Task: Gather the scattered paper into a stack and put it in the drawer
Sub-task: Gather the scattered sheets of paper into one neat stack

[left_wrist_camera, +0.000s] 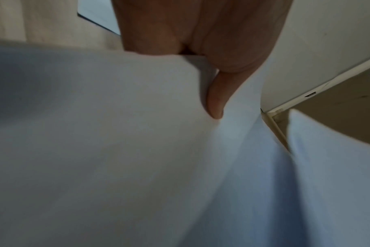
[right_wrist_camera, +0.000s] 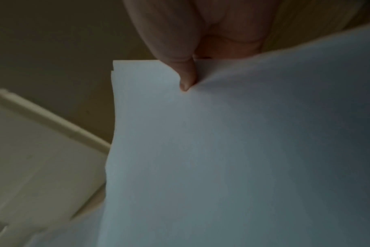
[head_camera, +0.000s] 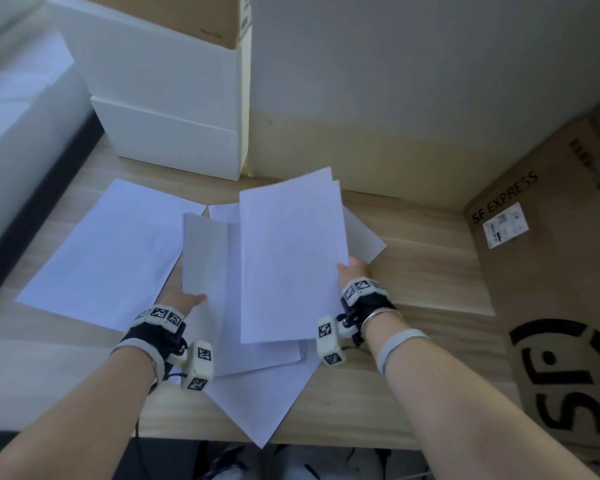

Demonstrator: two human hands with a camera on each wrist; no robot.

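1. A loose sheet (head_camera: 267, 403) overhangs the wooden table (head_camera: 413, 403) edge, not yet gathered.
2. The left hand (head_camera: 182, 299) pinches a lifted sheet (head_camera: 205, 251), thumb on top, probably to add it to the stack.
3. The right hand (head_camera: 355, 271) grips a raised bundle of sheets (head_camera: 291, 258) by one edge, keeping collected paper together.
4. A large sheet (head_camera: 108, 251) lies flat on the left.
5. White boxes (head_camera: 167, 109) stand behind; no drawer shows.

1. "SF EXPRESS" printed in black on the big brown cardboard box (head_camera: 551, 271) on the right.
2. Same box, lower down: a huge black "SF" logo (head_camera: 565, 382).
3. White shipping label (head_camera: 505, 225) stuck on that box, print too small to read.
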